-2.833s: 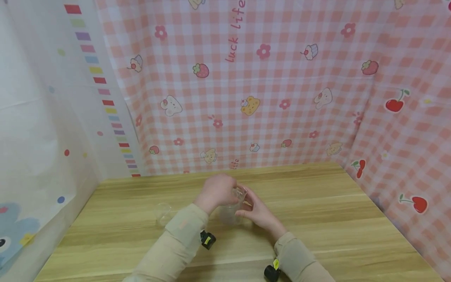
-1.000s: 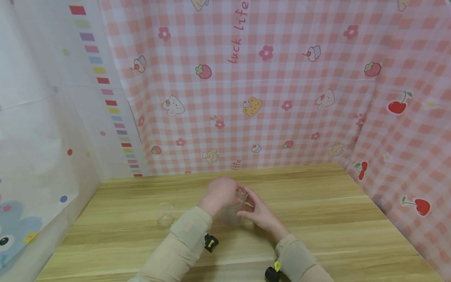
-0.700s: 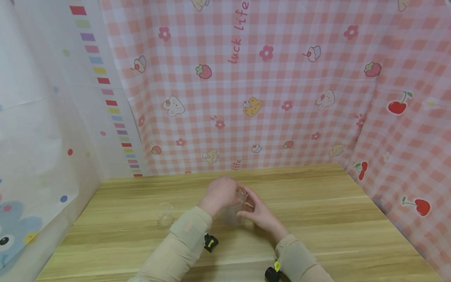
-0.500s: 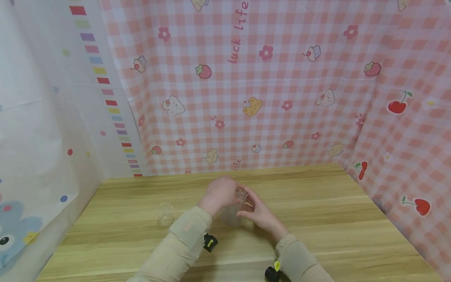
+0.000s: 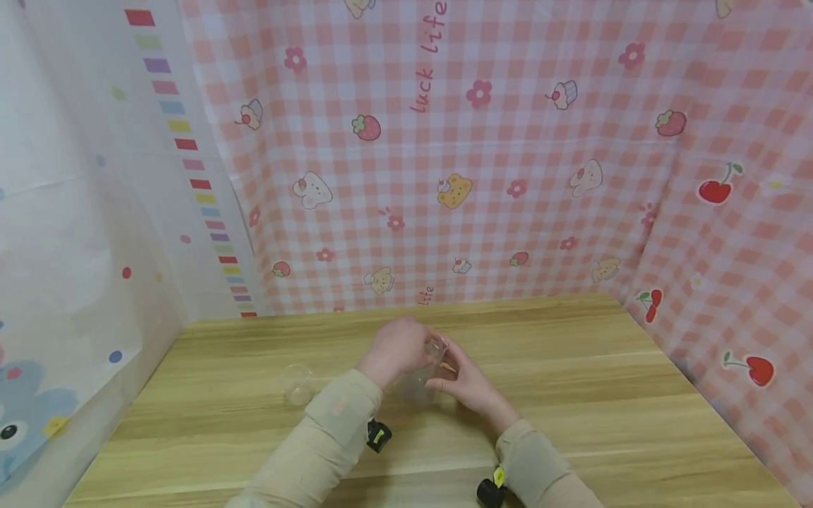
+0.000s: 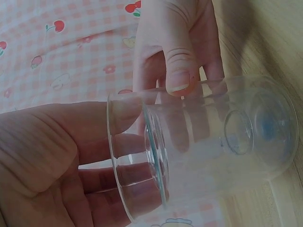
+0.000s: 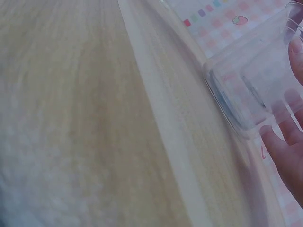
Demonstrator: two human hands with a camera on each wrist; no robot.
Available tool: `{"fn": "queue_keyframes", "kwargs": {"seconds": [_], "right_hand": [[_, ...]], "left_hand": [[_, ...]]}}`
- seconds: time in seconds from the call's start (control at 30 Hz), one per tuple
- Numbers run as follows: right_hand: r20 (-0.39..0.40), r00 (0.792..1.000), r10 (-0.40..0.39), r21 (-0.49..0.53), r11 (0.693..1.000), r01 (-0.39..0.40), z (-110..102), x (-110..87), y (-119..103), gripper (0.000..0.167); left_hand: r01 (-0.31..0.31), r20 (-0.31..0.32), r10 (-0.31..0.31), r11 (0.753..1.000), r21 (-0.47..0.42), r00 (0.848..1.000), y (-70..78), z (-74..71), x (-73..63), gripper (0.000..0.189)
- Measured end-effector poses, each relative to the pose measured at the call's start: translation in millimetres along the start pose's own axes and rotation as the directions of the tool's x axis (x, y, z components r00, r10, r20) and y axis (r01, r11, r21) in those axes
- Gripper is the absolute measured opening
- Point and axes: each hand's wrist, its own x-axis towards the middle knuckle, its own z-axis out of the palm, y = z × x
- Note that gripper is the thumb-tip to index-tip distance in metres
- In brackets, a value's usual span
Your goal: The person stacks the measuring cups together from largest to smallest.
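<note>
Two clear cups sit one inside the other, upright on the wooden table in the head view. My left hand (image 5: 396,346) reaches over the top and pinches the rim of the inner cup (image 6: 239,132), its thumb and fingers on opposite sides in the left wrist view. Around the side of the outer cup (image 5: 416,388) curls my right hand (image 5: 468,384), thumb on the near side. The inner cup's rim stands a little above the outer one's. In the right wrist view, the outer cup's base is close to the table, with fingers (image 7: 284,149) against its wall.
Another clear cup (image 5: 298,386) stands on the wooden table (image 5: 571,395) to the left, beside my left sleeve. A pink checked cloth (image 5: 356,176) hangs behind the table and along its right side. White cloth (image 5: 76,233) hangs on the left.
Since the earliest frame the head view has shifted slightly, and my left hand has moved a little to the right. Over the last second both hands and the cups stay in place.
</note>
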Motion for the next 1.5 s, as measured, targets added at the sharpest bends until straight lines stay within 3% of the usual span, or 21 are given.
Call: {"fn": "queue_keyframes", "kwargs": {"seconds": [1.03, 1.5], "right_hand": [[0.002, 1.000, -0.002, -0.019, 1.000, 0.002, 1, -0.5, 0, 0.086], [-0.002, 1.000, 0.015, -0.022, 1.000, -0.015, 1, -1.0, -2, 0.089]], "left_hand": [[-0.012, -0.052, 0.009, 0.999, -0.052, 0.999, -4.0, 2.5, -5.6, 0.033], [-0.053, -0.169, 0.049, 0.998, -0.020, 0.984, -6.5, 10.9, -8.0, 0.032]]}}
